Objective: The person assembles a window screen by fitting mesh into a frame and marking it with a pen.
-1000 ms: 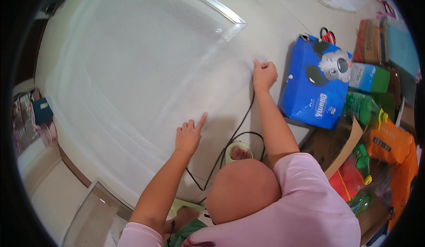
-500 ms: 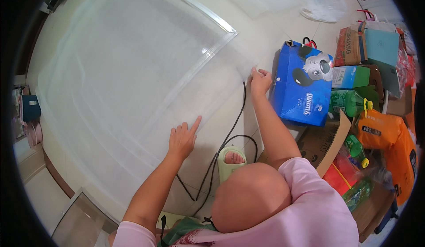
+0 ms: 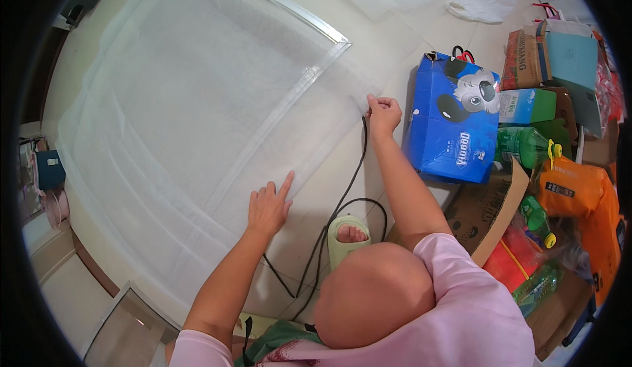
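Seemingly straightening net (image 3: 204, 104): pinching edge, centre right, with right hand (image 3: 385, 115); resting left hand (image 3: 268, 209), fingers spread, lower centre. Probably calls for light, even tension next.

Mesh sheet (image 3: 178, 104), sheer white: laid across a metal frame (image 3: 299, 13); edge pinched in the right hand (image 3: 385, 114), left hand (image 3: 268, 208) rested near it, index finger extended. Black cable (image 3: 357, 166): looped beside a pale green slipper (image 3: 340, 254). Blue box (image 3: 438, 144): placed beside the right hand.

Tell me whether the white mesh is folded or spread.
Spread: the white mesh lies broadly across the floor, reaching past the metal frame to the right hand, with creases at left.
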`<state>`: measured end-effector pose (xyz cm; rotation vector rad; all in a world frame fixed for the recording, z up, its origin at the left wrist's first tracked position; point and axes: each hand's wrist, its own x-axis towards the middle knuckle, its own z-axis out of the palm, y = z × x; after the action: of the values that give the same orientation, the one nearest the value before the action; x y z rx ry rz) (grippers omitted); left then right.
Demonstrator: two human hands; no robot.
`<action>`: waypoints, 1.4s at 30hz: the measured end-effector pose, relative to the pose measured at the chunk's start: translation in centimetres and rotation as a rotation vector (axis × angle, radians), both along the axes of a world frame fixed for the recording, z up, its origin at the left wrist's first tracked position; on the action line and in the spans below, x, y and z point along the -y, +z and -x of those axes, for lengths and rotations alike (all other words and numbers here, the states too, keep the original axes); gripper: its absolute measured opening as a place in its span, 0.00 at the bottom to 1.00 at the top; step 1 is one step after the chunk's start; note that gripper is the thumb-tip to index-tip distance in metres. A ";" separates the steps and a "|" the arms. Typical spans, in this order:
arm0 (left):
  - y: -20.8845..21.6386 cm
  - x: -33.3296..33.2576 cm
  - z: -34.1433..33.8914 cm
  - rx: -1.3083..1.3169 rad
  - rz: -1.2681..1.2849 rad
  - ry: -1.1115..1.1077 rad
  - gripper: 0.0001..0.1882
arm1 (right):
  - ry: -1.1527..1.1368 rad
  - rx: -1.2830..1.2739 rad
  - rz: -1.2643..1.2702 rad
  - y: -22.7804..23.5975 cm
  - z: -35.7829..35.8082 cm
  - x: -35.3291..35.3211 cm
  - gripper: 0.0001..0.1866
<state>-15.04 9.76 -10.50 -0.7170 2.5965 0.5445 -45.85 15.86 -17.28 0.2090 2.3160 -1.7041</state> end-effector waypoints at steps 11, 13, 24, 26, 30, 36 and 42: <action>-0.5 -0.8 0.5 -0.011 -0.025 0.051 0.38 | 0.078 -0.100 -0.047 1.5 0.8 -0.7 0.11; -1.0 -1.0 0.9 -0.016 -0.043 0.071 0.38 | 0.219 -0.691 -0.426 2.4 0.1 -1.0 0.08; -0.9 -1.2 -3.9 -0.433 -0.157 0.298 0.28 | 1.468 -0.522 -0.323 3.8 -16.8 0.6 0.17; -0.5 -0.8 -6.8 -0.388 -0.117 0.330 0.23 | 1.520 -0.570 -0.354 4.2 -17.2 0.8 0.19; 0.1 1.1 -14.6 -0.215 0.034 0.159 0.18 | 1.731 -0.760 -0.546 3.5 -17.8 1.7 0.20; -1.5 -0.5 -18.6 -0.391 0.017 0.271 0.25 | 2.263 -0.954 -0.527 5.3 -21.0 6.5 0.16; -3.0 -1.6 -19.8 -0.420 0.032 0.271 0.26 | 2.109 -0.262 -0.342 3.6 -31.4 7.3 0.13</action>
<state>4.81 11.37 -13.49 -1.0755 2.9118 0.8117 -14.42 8.53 -13.67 -1.7085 1.3126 -0.1552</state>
